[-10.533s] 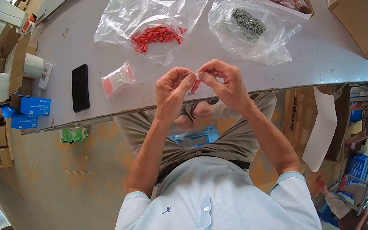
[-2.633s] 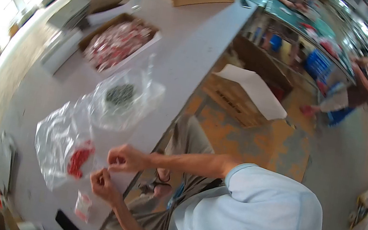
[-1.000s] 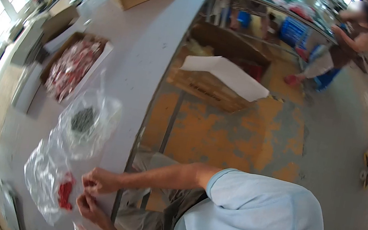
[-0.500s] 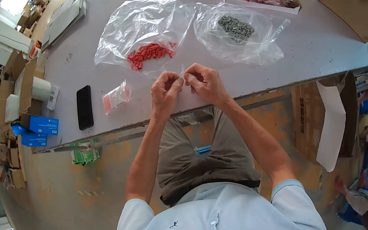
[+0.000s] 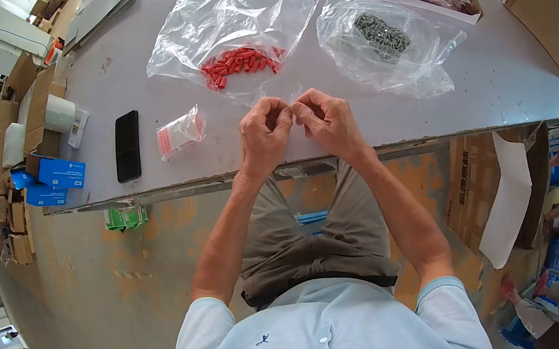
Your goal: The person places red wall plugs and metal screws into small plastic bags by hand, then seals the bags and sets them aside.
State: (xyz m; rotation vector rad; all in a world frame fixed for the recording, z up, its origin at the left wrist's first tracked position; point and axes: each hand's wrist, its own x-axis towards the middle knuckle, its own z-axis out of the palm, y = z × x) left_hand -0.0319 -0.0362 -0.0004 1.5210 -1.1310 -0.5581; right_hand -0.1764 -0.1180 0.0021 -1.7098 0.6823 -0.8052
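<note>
My left hand (image 5: 264, 134) and my right hand (image 5: 325, 119) meet above the table's front edge, fingertips pinched close together. Whatever lies between them is too small or too clear to make out. Just beyond my fingers is a large clear plastic bag (image 5: 237, 14) with a cluster of red plastic wall plugs (image 5: 239, 64) at its near side. To its right lies another clear bag (image 5: 417, 72), holding a heap of dark grey screws (image 5: 383, 34). Left of my left hand rests a small bundle of clear zip bags with red stripes (image 5: 180, 133).
A black phone (image 5: 128, 146) lies on the grey table (image 5: 96, 135). At the back stands a white box (image 5: 429, 5) of red-filled packets. A cardboard box (image 5: 468, 185) is below the table at right; blue boxes (image 5: 60, 172) sit at left.
My fingertips have come together from slightly apart. The table and its contents have shifted a little in view as my head moved.
</note>
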